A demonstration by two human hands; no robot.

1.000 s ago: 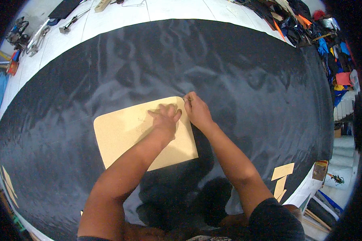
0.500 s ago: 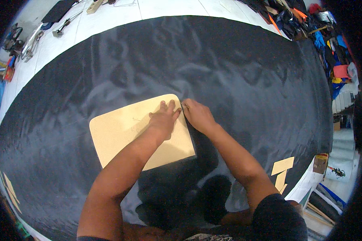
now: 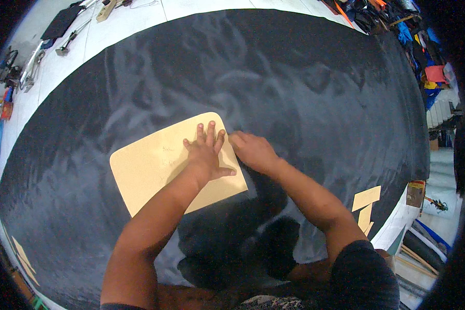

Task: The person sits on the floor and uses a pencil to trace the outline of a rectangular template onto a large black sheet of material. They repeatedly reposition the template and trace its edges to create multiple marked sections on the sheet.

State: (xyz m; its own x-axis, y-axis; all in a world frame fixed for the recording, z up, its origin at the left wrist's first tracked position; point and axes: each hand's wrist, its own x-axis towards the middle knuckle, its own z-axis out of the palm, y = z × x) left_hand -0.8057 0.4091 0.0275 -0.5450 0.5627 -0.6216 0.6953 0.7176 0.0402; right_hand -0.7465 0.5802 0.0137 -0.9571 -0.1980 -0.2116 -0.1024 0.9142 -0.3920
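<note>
A tan board panel (image 3: 150, 175) with rounded far corners lies flat on a wide sheet of black, slightly shiny material (image 3: 305, 119). Faint pencil-like marks show near its middle. My left hand (image 3: 205, 157) presses on the panel's right half, fingers spread and thumb out to the right. At the panel's right edge, near the far right corner, my right hand (image 3: 250, 151) is closed in a pinch and rests against the black sheet. Whatever sits between its fingers is hidden or too small to make out.
Several tan strips (image 3: 367, 199) lie at the right near edge of the sheet, with more tan pieces (image 3: 23, 261) at the left. A jumble of coloured materials (image 3: 413, 46) fills the far right. Tools (image 3: 70, 41) lie on the white surface at the far left.
My left hand has spread its fingers wider, with the thumb now stretched to the right. My right hand has moved slightly nearer along the panel's right edge, still closed. The view has shifted a little.
</note>
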